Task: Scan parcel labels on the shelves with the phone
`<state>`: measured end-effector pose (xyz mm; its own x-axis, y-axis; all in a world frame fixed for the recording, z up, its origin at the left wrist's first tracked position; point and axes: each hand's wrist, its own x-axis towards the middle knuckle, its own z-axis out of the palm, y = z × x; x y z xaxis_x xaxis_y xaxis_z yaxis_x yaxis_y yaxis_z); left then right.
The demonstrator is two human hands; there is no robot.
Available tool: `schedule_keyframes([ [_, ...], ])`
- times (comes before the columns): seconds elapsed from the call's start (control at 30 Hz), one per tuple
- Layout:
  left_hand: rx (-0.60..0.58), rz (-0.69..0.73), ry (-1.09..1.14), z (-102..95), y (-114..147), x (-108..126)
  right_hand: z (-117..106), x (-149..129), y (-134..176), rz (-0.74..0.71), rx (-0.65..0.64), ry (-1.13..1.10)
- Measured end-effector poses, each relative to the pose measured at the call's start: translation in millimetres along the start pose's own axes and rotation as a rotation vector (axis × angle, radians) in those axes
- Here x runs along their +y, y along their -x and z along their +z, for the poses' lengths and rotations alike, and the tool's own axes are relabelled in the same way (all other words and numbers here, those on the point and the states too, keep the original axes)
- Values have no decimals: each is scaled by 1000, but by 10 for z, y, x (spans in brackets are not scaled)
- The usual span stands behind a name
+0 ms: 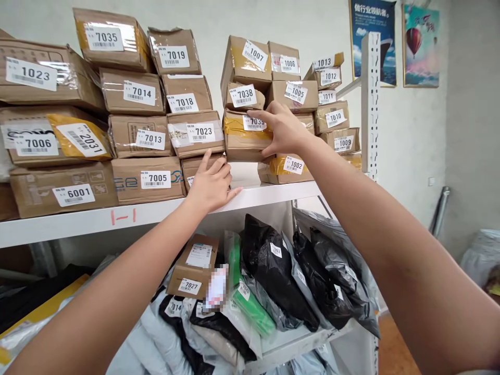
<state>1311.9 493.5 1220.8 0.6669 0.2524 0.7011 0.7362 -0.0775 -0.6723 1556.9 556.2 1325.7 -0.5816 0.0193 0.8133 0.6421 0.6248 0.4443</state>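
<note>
Cardboard box (245, 139) meets our half-spread right grip (284, 126), hold unclear; left grip (211, 182) splayed, clasping nothing, we should steady boxes above (245, 61).

Part-covered "703…" label (253, 123) on box (245, 141)

The white upper shelf (89, 222) carries box 7005 (128, 182), with box 6001 (64, 190) just left of it, what seems a partly hidden box (190, 165) just right, and yellow-taped box 1002 (271, 169) farther right. Below and right of box 7005, the lower shelf (281, 344) bears bagged parcels (260, 260).
</note>
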Motion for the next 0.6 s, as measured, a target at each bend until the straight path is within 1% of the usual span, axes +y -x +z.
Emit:
schedule_keyframes([
  [0.17,0,17,-31,-38,50,-40,29,-42,53,4,9,-14],
  [0.43,23,50,-93,30,79,-101,60,-105,161,-5,-3,-5],
  [0.6,26,107,-87,28,25,-184,59,-84,143,-21,10,-13],
])
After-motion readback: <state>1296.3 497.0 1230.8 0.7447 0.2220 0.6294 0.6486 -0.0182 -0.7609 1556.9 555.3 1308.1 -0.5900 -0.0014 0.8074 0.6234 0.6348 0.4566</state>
